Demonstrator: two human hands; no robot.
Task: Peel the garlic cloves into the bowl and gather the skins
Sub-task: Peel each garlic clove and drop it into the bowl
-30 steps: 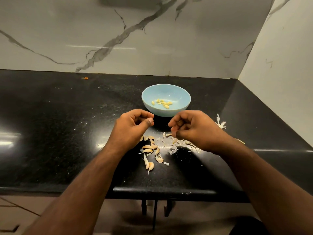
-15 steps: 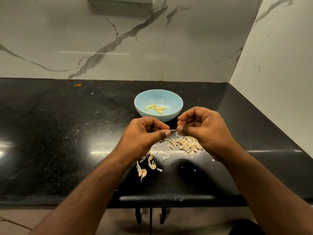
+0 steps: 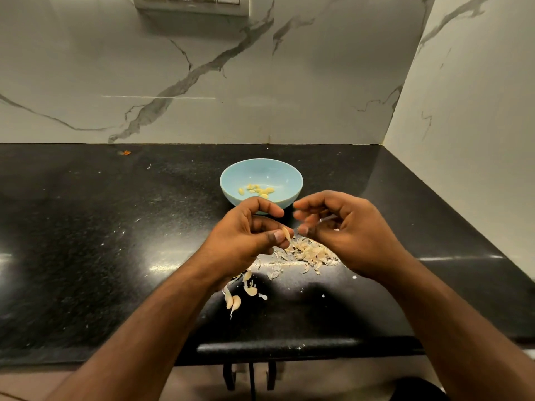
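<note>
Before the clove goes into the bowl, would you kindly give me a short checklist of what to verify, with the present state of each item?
1. Clove held: the left hand pinches a garlic clove at its fingertips. Ok.
2. Clove fully peeled: skin seems to cling to it, and the right hand is blurred beside it. Cannot tell.
3. Bowl within reach: the blue bowl stands upright just beyond both hands. Ok.
4. Bowl contents: only the peeled cloves show inside, no skins. Ok.
5. Skins gathered: the skins lie in a loose heap with stray bits around. Not ok.
6. Cloves left: unpeeled cloves lie near the counter's front edge. Not ok.
</note>
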